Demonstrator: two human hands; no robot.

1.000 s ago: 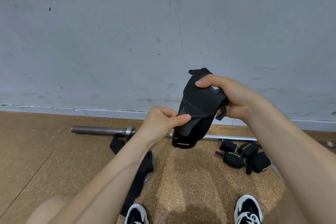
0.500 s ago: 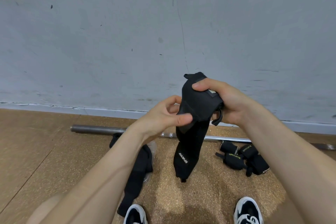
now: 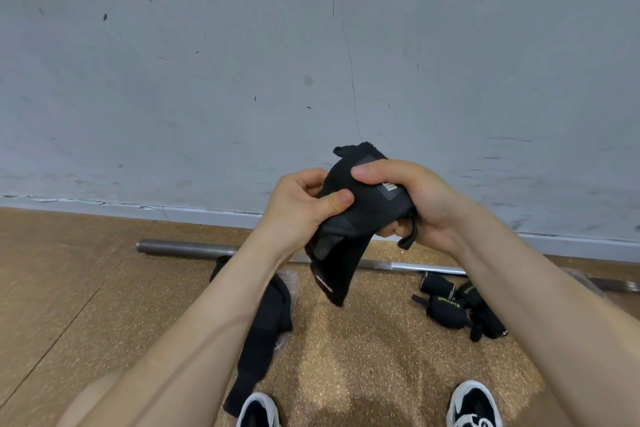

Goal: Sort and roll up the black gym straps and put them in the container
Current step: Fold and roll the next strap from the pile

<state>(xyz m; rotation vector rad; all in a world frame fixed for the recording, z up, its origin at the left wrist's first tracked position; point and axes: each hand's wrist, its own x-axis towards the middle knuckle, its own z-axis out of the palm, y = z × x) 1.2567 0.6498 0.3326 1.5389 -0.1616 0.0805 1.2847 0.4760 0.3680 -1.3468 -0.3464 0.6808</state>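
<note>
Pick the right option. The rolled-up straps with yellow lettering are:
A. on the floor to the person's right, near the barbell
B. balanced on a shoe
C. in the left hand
A: the rolled-up straps lie clustered on the floor, just this side of the barbell, while the left hand and right hand grip a separate black strap.

I see a pale grey wall point(image 3: 207, 80) ahead, scuffed with dark marks and thin scratches. A white baseboard point(image 3: 104, 204) runs along its foot. Below is a brown speckled floor point(image 3: 69, 288), brighter in the middle. A steel bar point(image 3: 180, 248) lies on it near the wall.
</note>
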